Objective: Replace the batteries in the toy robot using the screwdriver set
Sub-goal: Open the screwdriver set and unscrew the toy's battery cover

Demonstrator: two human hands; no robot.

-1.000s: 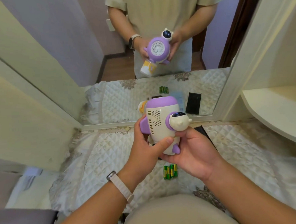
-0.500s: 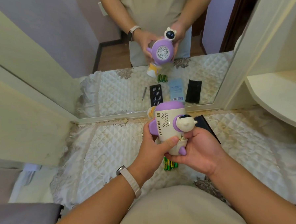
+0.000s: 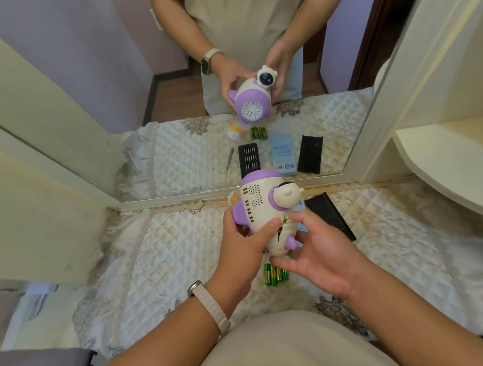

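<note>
I hold the white and purple toy robot [image 3: 261, 207] above the quilted table top, its head pointing right. My left hand [image 3: 243, 247] grips its body from the left, thumb on the white shell. My right hand [image 3: 322, 251] lies spread at its lower end, thumb and straight fingertips touching the toy near a purple foot. Several green batteries [image 3: 274, 275] lie on the cloth below the toy. The screwdriver [image 3: 229, 158] and the black bit tray [image 3: 249, 160] show only as mirror reflections; the real ones are hidden behind the toy and my hands.
A black case lid [image 3: 331, 216] and part of a blue box [image 3: 300, 205] lie right of the toy. A mirror [image 3: 174, 102] stands at the back of the quilted cover [image 3: 168, 256]. A cream shelf [image 3: 443, 166] juts out at the right.
My right hand has loosened from cupping the toy and its fingers have spread out. The left hand keeps its grip. The view has tilted, showing more of the mirror.
</note>
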